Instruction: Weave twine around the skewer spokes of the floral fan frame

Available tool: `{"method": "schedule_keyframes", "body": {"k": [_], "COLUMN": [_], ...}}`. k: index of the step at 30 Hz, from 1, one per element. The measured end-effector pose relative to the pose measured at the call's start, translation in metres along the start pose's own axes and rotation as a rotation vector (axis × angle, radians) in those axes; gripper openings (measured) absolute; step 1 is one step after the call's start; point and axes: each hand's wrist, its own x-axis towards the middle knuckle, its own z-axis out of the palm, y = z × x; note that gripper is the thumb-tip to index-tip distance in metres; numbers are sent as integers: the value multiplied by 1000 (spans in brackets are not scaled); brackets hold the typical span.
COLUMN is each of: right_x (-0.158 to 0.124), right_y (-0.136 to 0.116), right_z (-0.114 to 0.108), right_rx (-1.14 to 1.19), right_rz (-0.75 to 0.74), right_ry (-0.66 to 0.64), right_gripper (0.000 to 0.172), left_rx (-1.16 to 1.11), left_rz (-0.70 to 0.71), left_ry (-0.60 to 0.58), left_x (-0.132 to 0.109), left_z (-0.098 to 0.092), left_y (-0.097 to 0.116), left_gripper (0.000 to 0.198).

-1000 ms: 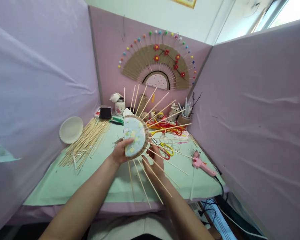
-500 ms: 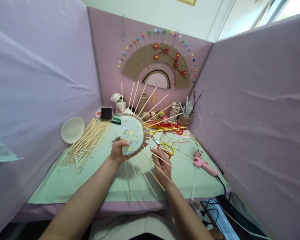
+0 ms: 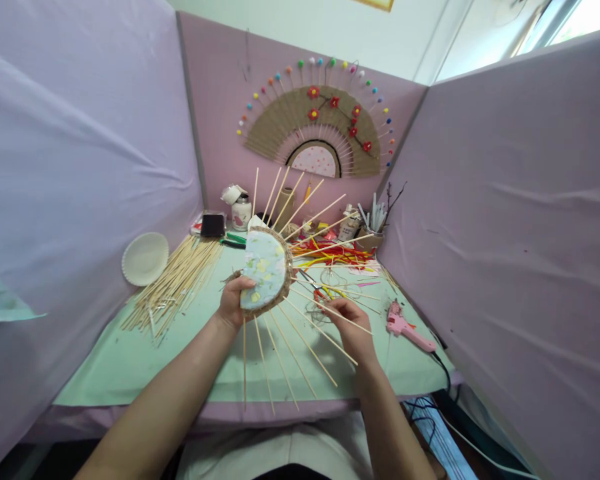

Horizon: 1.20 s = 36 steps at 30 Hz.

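Note:
My left hand (image 3: 233,301) is closed on the lower left edge of a half-round fan base (image 3: 267,270), its thumb on the pale blue floral cloth. A brown cord-like border runs round the curved rim. Thin wooden sticks (image 3: 307,343) fan out from that rim, up, right and down. To the right, my right hand (image 3: 353,327) is closed in a pinch among the lower right sticks, apart from the rim. What its fingertips hold is too small to make out. Scissors (image 3: 330,292) with yellow and red handles lie just behind these fingertips, partly covered by sticks.
Loose sticks (image 3: 175,280) and a white bowl (image 3: 145,259) are on the left. A pink glue gun (image 3: 410,330) lies at right, its cord running off the table edge. Red and yellow strips (image 3: 330,253), jars and a cup of white sticks (image 3: 373,230) line the back. A decorated fan (image 3: 325,127) hangs behind.
My right hand has moved right and slightly up, away from the rim. The fan base has turned a little clockwise in my left hand, its sticks swinging with it.

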Motion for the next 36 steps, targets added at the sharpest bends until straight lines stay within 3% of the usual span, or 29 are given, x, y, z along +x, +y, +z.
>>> {"method": "schedule_keyframes", "body": {"k": [6, 12, 16, 20, 25, 29, 36], "right_x": [13, 16, 9, 4, 4, 0, -25], "right_y": [-40, -68, -57, -46, -37, -18, 8], "right_z": [-36, -50, -50, -40, -22, -10, 24], "right_rx": [286, 214, 80, 147, 252, 294, -142], "right_rz": [105, 23, -130, -198, -81, 0, -26], "right_ry": [-51, -17, 46, 72, 121, 129, -59], "right_gripper": [28, 21, 14, 25, 38, 36, 18], "left_rx": [29, 46, 27, -12, -36, -78, -165], "left_rz": [-32, -82, -42, -9, 19, 41, 71], "left_ry": [-13, -13, 77, 131, 132, 159, 167], "left_x": [0, -1, 0, 2, 3, 4, 3], "left_z": [-5, -4, 0, 3, 5, 5, 8], "left_y": [0, 2, 3, 3, 3, 4, 5], "left_gripper": [70, 67, 68, 71, 72, 70, 68]}}
